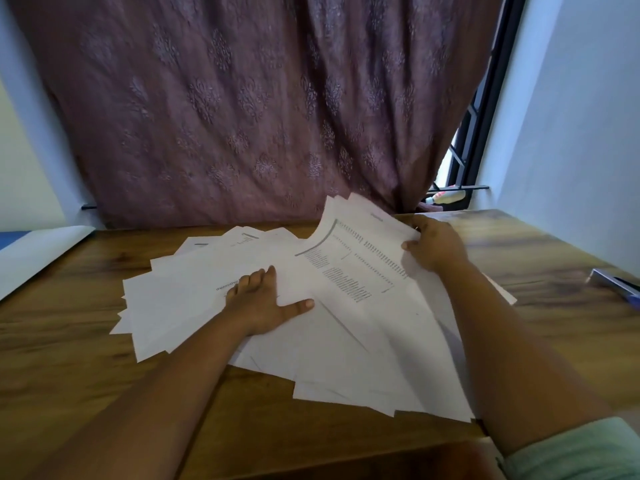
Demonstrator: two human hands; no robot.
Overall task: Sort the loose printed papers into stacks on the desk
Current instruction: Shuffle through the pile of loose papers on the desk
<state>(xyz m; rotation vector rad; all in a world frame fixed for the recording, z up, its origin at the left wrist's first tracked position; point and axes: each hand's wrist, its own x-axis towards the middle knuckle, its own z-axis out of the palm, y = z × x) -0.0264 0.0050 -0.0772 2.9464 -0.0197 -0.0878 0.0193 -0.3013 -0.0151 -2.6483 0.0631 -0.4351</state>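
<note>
Several loose white printed papers [194, 306] lie fanned out across the middle of the wooden desk [69, 358]. My left hand [265, 303] rests flat on the spread, fingers straight and thumb stretched to the right. My right hand [434, 245] grips the right edge of a printed sheet [360, 258] with columns of text, thumb on top. That sheet is lifted and curved up off the pile, with a few more sheets raised behind it.
A maroon patterned curtain [242, 116] hangs behind the desk. A white sheet or board [38, 251] lies at the far left edge. A blue pen [614, 284] sits at the right edge. A bottle [446, 197] stands on the window sill.
</note>
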